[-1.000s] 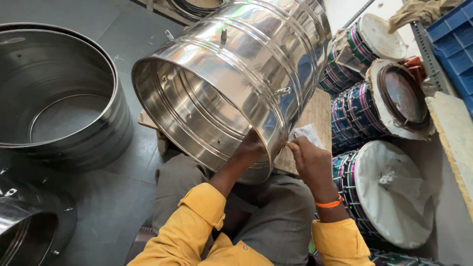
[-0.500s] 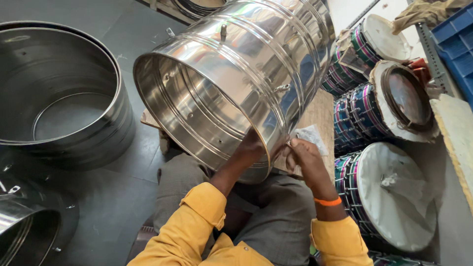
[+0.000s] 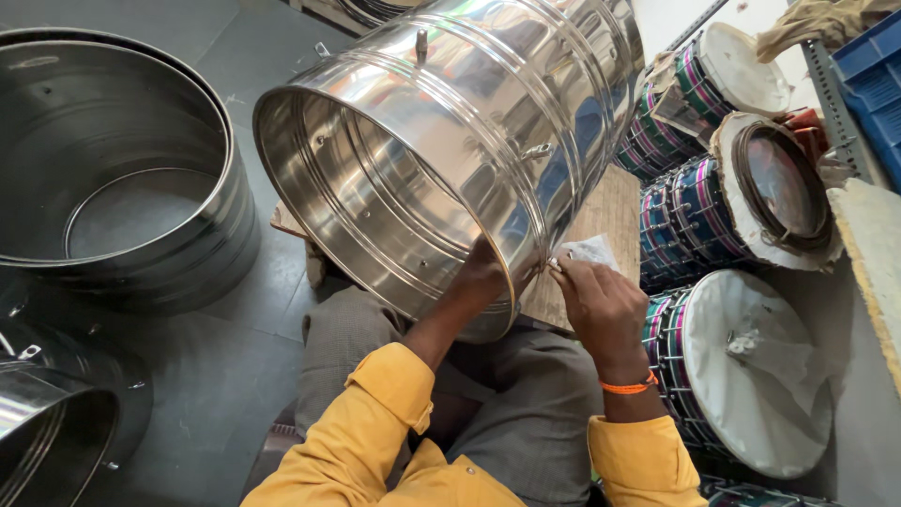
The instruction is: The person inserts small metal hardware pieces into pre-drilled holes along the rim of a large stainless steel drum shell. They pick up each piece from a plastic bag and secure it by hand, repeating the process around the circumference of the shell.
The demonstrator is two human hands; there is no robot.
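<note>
Steel drum shell (image 3: 450,141) lies on its side across the person's lap, open mouth toward the camera. Against the pictures from a second ago it sits in almost the same place and tilt; only the view has shifted a little, so the work looks steady at one spot on the rim.

Left hand (image 3: 479,277) reaches inside the mouth, palm against the inner wall at the lower rim; fingers hidden, cannot tell their state.

Right hand (image 3: 601,300) just outside that rim, fingertips pinched together on a small white scrap (image 3: 589,250), wrist bent, orange band (image 3: 627,386) below.

Right of the shell: stacked striped drums (image 3: 751,188). Left: large empty steel shell (image 3: 113,169).
</note>
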